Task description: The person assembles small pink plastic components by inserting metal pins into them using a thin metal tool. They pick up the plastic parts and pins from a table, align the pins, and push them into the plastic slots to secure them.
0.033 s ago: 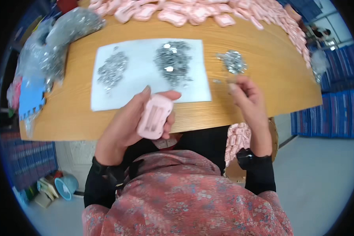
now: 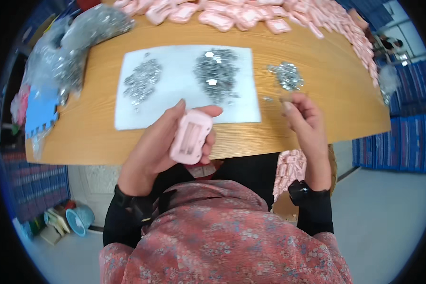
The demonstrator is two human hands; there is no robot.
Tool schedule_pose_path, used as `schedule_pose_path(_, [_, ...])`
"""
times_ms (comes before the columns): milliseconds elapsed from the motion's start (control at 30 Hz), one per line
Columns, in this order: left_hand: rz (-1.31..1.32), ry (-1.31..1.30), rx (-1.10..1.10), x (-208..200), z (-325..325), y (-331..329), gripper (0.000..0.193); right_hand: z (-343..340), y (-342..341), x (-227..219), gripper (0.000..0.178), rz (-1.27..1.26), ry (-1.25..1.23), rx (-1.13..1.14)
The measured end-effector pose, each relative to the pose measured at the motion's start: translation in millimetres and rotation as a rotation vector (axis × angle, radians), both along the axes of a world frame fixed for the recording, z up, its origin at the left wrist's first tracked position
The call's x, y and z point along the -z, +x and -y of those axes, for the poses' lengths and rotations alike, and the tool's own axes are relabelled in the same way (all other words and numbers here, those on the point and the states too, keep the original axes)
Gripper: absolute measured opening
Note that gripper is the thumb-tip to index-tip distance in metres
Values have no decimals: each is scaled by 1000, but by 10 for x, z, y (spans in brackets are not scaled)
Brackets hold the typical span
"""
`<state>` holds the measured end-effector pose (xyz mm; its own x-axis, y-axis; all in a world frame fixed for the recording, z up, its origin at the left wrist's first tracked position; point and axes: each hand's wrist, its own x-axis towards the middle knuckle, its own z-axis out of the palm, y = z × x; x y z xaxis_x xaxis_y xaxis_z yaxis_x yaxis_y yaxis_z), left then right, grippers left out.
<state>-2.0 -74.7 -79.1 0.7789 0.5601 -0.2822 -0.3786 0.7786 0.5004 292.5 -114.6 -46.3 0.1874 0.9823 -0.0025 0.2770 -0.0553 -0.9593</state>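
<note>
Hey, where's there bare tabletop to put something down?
Bare brown wooden tabletop lies right of the small shiny silver pile, and between the white rectangular sheet and blue foam piece. Pink plastic casings crowd the far edge; clear plastic bags the far left.

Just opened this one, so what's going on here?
A person at a wood-coloured table holds a pink casing in the left grip, its recess facing up. The right grip is near a loose pile of small silvery pieces; whether it pinches one is unclear. Two more piles lie on a white sheet, and more pink pieces line the table's far edge.
</note>
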Motion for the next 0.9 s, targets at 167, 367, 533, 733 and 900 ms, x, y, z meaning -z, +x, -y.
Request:
schedule_pose_path(167, [96,-78,-116,89,-65,-97,68,-65,-345,-14,11,85,-54,-156])
schedule_pose_path(367, [83,-33,-164,93,-83,-249,68,-257,-786,-134,12,144,-8,-310])
schedule_pose_path(533, [51,-57,-138,109,-24,-405,67,-598,-1145,-272,15,485,111,-428])
schedule_pose_path(733, [43,-33,-201,67,-11,-369,63,-1070,-1396,-99,15,724,327,-535])
schedule_pose_path(900, [92,-35,-271,209,9,-387,72,-1059,-1277,-260,17,687,181,-483])
